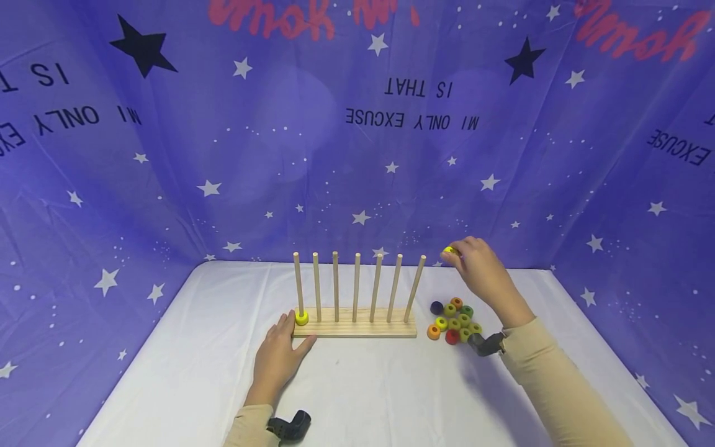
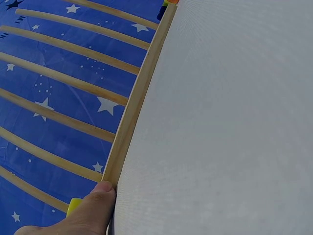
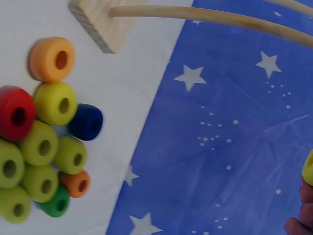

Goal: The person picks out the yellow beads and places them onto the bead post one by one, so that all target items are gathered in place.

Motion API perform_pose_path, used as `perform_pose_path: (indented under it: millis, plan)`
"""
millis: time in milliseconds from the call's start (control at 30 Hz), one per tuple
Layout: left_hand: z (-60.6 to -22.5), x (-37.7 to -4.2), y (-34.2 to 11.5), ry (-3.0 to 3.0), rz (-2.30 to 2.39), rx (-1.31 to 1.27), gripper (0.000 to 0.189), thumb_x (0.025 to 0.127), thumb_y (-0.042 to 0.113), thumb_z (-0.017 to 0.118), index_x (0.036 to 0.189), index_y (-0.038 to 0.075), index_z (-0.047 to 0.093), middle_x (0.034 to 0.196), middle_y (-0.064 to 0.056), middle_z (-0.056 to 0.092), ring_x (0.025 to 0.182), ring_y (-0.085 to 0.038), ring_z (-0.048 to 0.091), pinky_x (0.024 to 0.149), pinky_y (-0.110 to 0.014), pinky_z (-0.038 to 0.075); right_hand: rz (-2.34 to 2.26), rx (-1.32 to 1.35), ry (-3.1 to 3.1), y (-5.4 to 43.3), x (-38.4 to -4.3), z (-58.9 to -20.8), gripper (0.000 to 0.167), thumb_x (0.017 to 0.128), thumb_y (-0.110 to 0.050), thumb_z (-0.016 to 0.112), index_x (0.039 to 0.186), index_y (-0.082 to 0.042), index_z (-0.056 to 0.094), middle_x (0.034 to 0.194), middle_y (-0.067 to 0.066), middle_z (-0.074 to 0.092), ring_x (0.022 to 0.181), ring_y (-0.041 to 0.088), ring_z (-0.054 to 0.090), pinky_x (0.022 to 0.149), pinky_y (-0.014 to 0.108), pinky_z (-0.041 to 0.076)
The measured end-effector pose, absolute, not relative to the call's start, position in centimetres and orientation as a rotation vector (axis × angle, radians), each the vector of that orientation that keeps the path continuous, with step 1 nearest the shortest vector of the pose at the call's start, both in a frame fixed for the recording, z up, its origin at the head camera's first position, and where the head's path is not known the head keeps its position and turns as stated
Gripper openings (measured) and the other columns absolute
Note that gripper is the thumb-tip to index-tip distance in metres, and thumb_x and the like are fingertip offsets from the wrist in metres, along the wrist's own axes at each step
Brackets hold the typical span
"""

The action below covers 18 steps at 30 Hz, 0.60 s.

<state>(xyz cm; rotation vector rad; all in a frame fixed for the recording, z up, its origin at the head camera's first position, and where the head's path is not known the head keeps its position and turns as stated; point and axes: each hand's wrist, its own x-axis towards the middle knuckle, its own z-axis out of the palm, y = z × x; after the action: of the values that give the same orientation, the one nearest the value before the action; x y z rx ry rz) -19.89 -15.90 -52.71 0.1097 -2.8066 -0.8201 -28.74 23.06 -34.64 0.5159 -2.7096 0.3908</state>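
A wooden peg stand (image 1: 357, 329) with several upright pegs stands on the table. One yellow bead (image 1: 301, 318) sits at the bottom of its leftmost peg. My left hand (image 1: 277, 357) grips the stand's left end, with the thumb (image 2: 100, 196) along the front edge. Raised beyond the rightmost peg, my right hand (image 1: 481, 273) pinches another yellow bead (image 1: 450, 250) between thumb and fingers. In the right wrist view only part of that held bead (image 3: 308, 169) and some fingertips show at the right edge.
Right of the stand lies a cluster of loose beads: several olive-green ones (image 1: 454, 324), a red one (image 1: 452, 336), a dark blue one (image 1: 437, 308), orange ones (image 1: 433, 332), a yellow one (image 1: 441, 323) and a green one (image 1: 467, 311). A starry blue cloth (image 1: 357, 186) hangs behind the white table (image 1: 357, 397).
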Motion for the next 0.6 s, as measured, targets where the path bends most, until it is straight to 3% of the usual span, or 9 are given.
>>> perform_pose_path:
  millis: [600]
  plan:
    - [-52.7,-19.9,-15.8,-2.810,-0.821,0.122,0.086,0.089,0.054,0.067,0.152,0.003,0.037,0.154,-0.025,0.040,0.139,-0.049,0.040,0.111,-0.064,0.037,0.360,0.664,-2.554,20.2,-28.6,-30.6,0.030,0.097,-0.029,0.064,0.106,0.000,0.068,0.101,0.013,0.066,0.098,0.031,0.058,0.088,0.045,0.052]
